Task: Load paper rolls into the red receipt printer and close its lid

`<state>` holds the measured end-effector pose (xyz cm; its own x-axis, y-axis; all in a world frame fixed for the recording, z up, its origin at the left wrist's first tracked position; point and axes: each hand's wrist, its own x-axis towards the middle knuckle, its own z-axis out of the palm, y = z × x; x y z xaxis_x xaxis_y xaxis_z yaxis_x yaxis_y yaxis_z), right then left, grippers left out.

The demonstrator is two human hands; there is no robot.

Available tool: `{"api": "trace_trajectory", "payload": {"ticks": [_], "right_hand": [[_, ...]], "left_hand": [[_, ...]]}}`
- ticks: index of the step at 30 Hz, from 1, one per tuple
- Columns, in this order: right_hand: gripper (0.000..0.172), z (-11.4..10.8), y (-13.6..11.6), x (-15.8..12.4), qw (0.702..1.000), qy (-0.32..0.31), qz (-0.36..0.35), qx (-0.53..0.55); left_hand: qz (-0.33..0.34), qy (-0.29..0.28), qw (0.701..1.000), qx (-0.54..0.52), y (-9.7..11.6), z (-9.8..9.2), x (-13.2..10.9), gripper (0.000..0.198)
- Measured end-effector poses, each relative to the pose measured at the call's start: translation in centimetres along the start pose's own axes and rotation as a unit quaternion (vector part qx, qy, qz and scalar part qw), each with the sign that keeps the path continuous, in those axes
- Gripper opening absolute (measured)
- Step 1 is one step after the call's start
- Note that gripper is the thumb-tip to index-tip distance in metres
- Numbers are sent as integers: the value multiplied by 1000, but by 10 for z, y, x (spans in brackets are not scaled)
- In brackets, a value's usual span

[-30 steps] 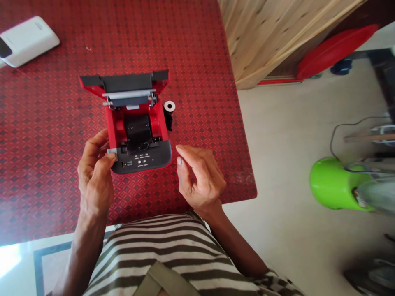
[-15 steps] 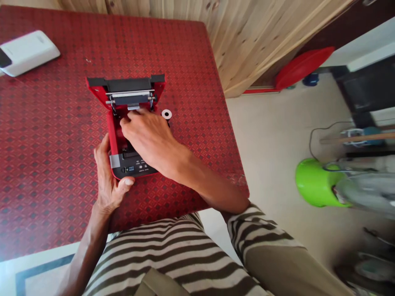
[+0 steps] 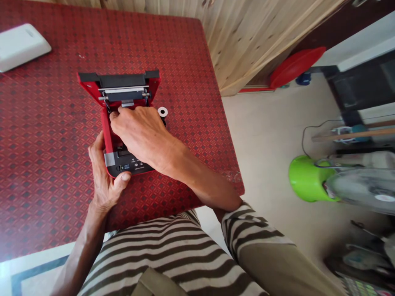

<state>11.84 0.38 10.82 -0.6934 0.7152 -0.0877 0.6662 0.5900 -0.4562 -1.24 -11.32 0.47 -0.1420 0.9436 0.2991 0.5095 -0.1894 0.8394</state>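
Observation:
A red and black device (image 3: 106, 133), its lid (image 3: 121, 79) raised at the back, stands on the red patterned table (image 3: 61, 172). My left hand (image 3: 106, 181) grips its near left corner, with the thumb along the front edge. My right hand (image 3: 142, 131) reaches over the open body, fingers bent down inside it. Those fingertips are hidden, so whatever they hold cannot be made out. A small white roll (image 3: 162, 112) with a dark centre lies just right of the device, beside a dark object partly behind my right hand.
At the table's far left lies a white rounded object (image 3: 23, 46). Past the back edge is a wooden panel (image 3: 247, 37). On the floor to the right are a green bucket (image 3: 308, 179), a red round object (image 3: 296, 68) and a cable.
The whole view has shifted slightly, moving everything a little left in the picture. My right hand has moved slightly over the device's body; my left hand keeps its hold.

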Motion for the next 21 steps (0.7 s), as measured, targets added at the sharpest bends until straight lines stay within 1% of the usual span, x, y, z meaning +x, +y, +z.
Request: {"api": "trace_trajectory", "payload": {"ticks": [2, 4, 6, 7, 8, 9, 10, 12, 15, 17, 18, 21], "right_hand": [[31, -7, -3, -10, 998, -2, -9, -55], [28, -16, 0, -27, 997, 30, -24, -71], [25, -25, 11, -50, 995, 87, -38, -22], [23, -28, 19, -63, 991, 121, -41, 36], [22, -29, 28, -76, 983, 141, -43, 106], [21, -28, 38, -89, 970, 176, -21, 169], [21, -23, 48, -100, 954, 201, 16, 221], [23, -6, 65, -117, 920, 237, 42, 308], [24, 33, 79, -128, 887, 242, 80, 385], [25, 57, 81, -127, 886, 229, 91, 393], [26, 67, 81, -126, 891, 225, 91, 383], [27, 83, 81, -123, 912, 219, 85, 337]], "left_hand": [[-1, 1, 1000, 2, 1, 0, 0, 98], [-3, -1, 1000, 7, 1, 0, 1, 98], [-3, -4, 1000, 10, 1, 0, 1, 97], [-2, -5, 1000, 10, 1, 0, 1, 97], [-2, -5, 1000, 10, 1, 0, 1, 96], [-3, -4, 1000, 9, 0, 0, 0, 95], [-5, -3, 1000, 9, 0, 1, 0, 94], [-12, 1, 1000, 7, 0, 2, -1, 94], [-18, 15, 1000, 0, 1, 4, -1, 98], [-22, 23, 999, -8, 3, 6, 0, 97], [-25, 25, 999, -12, 4, 6, 0, 96], [-35, 24, 999, -14, 5, 7, 1, 91]]}}
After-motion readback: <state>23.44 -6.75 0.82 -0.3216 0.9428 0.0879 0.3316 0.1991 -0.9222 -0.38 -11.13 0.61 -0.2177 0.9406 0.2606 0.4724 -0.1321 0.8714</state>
